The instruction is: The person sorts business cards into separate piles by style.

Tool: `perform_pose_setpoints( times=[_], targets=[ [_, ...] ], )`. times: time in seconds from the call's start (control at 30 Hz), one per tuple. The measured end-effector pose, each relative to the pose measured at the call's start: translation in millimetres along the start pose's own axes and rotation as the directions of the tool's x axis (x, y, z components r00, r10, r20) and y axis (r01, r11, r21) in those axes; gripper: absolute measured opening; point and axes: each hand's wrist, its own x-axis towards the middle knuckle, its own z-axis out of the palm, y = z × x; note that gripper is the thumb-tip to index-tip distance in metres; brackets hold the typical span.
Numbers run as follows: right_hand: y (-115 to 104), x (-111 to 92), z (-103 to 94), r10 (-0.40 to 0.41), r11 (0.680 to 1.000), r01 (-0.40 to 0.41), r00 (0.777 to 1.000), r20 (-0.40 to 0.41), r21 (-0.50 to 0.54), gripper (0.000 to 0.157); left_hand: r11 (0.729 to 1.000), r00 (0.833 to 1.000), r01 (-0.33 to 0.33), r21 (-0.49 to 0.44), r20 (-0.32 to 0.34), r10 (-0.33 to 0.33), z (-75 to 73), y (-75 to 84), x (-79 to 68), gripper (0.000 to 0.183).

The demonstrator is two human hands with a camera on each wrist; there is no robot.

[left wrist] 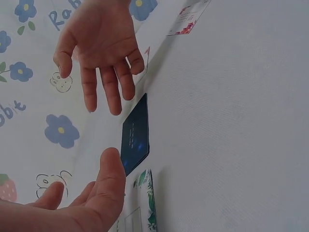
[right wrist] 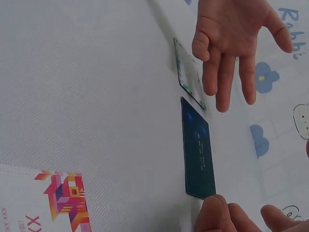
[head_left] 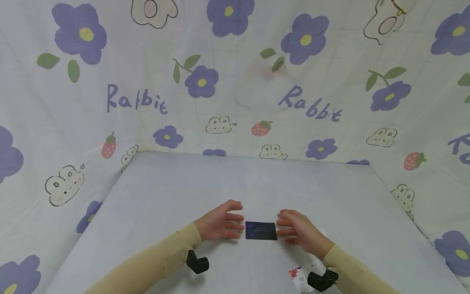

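A dark blue card (head_left: pixel 261 231) with small pale print lies flat on the white tabletop between both hands. My left hand (head_left: pixel 219 222) hovers just left of it, fingers spread apart and holding nothing. Facing it from the card's other side is my right hand (head_left: pixel 304 233), its fingers parted and likewise holding nothing. Beneath the left hand lies a white card with green leaf print (left wrist: pixel 147 200), mostly hidden in the head view. In the right wrist view the right fingertips (right wrist: pixel 215 210) appear by the dark card's near end; whether they touch cannot be told.
A white card with a red and pink pattern (head_left: pixel 300 279) lies at the lower right, partly behind the black wrist device (head_left: pixel 323 280). Another pale card (head_left: pixel 321 231) peeks out behind the right hand. Patterned cloth walls (head_left: pixel 242 81) enclose the tabletop (head_left: pixel 235 179) at the back and sides.
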Motion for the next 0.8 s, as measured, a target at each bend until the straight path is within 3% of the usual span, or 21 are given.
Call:
perform_pose_setpoints(
  times=[0.13, 0.33, 0.5, 0.63, 0.8],
  targets=[
    [-2, -7, -8.8, -0.014, 1.000, 0.014, 1.000, 0.005, -0.017, 0.064, 0.999, 1.000, -0.019, 0.033, -0.010, 0.019, -9.3, 3.8, -4.2, 0.071],
    [1, -28, -36.1, -0.032, 0.999, 0.033, 0.999, 0.034, -0.035, 0.066, 0.992, 0.995, -0.046, 0.118, -0.079, 0.056, -33.1, 12.8, -20.5, 0.066],
    [8, -46, -70.6, -0.036, 0.998, 0.038, 0.998, 0.048, -0.046, 0.073, 0.992, 0.987, -0.048, 0.114, -0.147, 0.064, -56.8, 20.4, -36.1, 0.062],
    [13, -58, -94.6, -0.009, 1.000, 0.009, 1.000, 0.026, -0.013, 0.076, 0.993, 0.984, -0.060, 0.106, -0.163, 0.077, -75.1, 23.2, -48.9, 0.062],
    [24, -69, -116.5, -0.001, 1.000, 0.001, 1.000, 0.004, 0.008, 0.076, 0.990, 0.982, -0.078, 0.115, -0.164, 0.097, -84.9, 22.6, -59.1, 0.061]
  ],
)
